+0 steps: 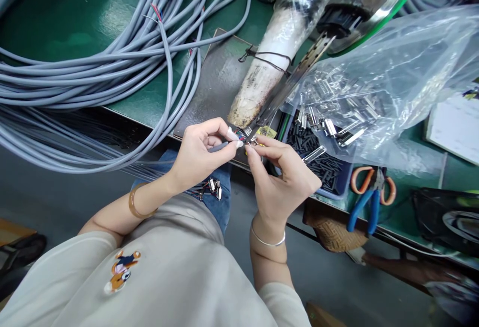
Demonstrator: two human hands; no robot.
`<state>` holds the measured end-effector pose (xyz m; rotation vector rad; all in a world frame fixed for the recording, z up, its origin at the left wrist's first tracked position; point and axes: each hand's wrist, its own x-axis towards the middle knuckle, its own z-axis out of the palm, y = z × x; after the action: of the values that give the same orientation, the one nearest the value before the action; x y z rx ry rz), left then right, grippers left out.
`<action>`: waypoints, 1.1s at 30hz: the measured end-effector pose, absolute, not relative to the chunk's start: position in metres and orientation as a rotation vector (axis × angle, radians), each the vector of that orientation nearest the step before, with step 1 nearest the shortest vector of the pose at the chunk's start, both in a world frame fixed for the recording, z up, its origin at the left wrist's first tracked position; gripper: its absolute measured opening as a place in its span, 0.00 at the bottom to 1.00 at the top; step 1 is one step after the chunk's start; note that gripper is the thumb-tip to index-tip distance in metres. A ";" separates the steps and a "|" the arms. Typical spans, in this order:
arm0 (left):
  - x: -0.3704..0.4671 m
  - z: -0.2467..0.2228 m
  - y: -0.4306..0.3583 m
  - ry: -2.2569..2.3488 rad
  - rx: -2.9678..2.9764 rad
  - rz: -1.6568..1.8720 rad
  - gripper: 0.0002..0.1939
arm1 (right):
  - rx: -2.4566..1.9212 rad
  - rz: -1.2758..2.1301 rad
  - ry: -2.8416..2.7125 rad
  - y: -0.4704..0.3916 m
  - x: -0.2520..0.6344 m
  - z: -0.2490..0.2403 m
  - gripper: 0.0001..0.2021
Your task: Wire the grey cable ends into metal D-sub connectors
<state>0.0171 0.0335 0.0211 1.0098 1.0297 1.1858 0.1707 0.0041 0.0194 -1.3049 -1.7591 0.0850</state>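
My left hand (205,153) pinches the end of a grey cable (219,147), whose thin coloured wires (240,136) fan out at the fingertips; its thumb and index tip have white coverings. Close beside it, my right hand (280,174) has thumb and index finger nearly together at the wire ends; what lies between them is too small to make out. Both hands meet at the tip of a dark soldering tool (258,126), beneath a white wrapped roll (262,67) bound with black wire. Several finished-looking connectors (214,188) hang over my lap.
Coiled grey cables (112,72) cover the green table (90,15) at left. At right are a blue bin (339,187) of small black tubes, a clear bag (407,67) of metal connectors, blue-handled pliers (364,212) and orange-handled scissors (389,190). Another person's arm (396,267) shows below the table.
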 end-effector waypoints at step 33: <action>0.013 -0.010 -0.001 1.025 1.526 1.333 0.06 | -1.332 -0.154 -1.818 -0.019 0.174 0.006 0.07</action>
<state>0.0127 -0.0014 -0.0099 1.5264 1.0245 1.3326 0.1736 -0.0190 0.0056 -1.3324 -1.8180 -0.1544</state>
